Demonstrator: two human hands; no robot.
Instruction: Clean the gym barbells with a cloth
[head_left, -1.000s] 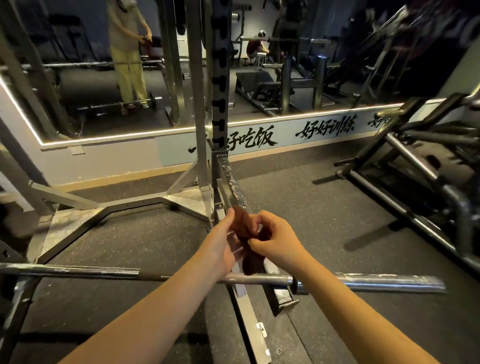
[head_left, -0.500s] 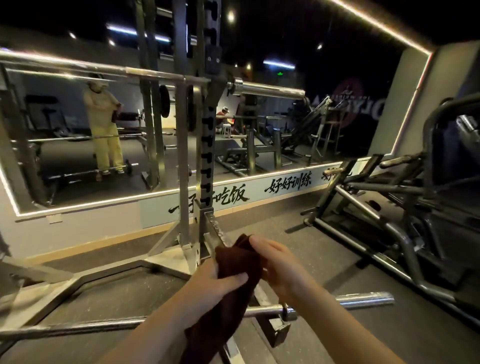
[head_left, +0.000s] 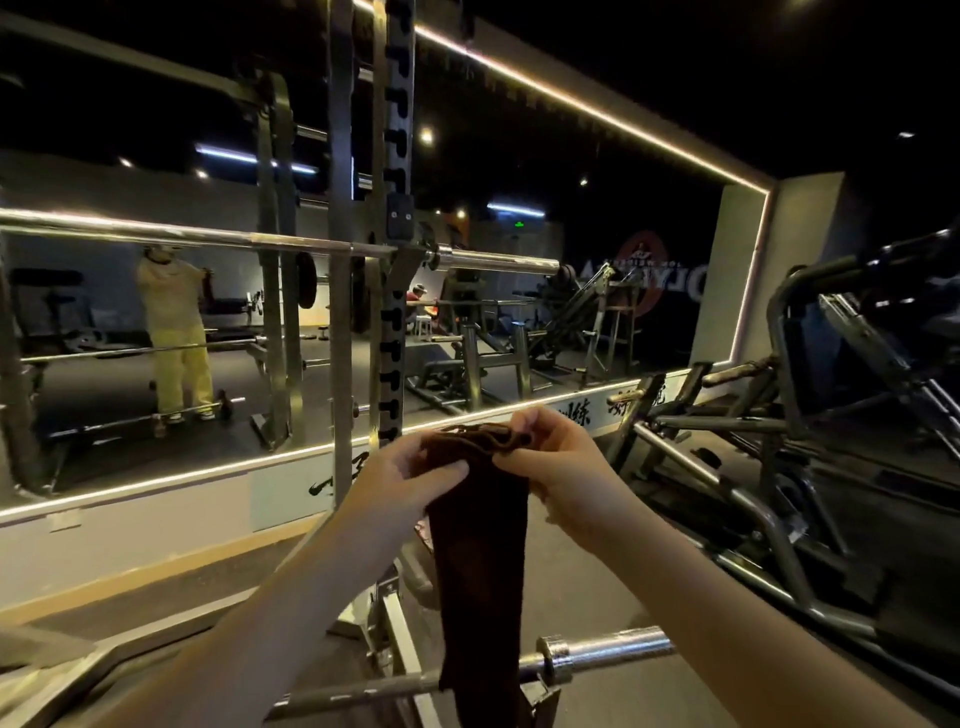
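Hanging from both hands, the cloth (head_left: 480, 545) is drooping in front of the lower barbell (head_left: 608, 649), with the left hand (head_left: 400, 483) and right hand (head_left: 561, 467) each pinching its bunched top edge. A slackening pinch could be letting it fall to the floor. The rack upright (head_left: 340, 364) is standing before the racked barbell (head_left: 498, 261), and a machine (head_left: 779, 467) is crowding the right.

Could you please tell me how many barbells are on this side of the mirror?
2: the racked barbell up high, the low barbell behind the hanging cloth. Others may be hidden.
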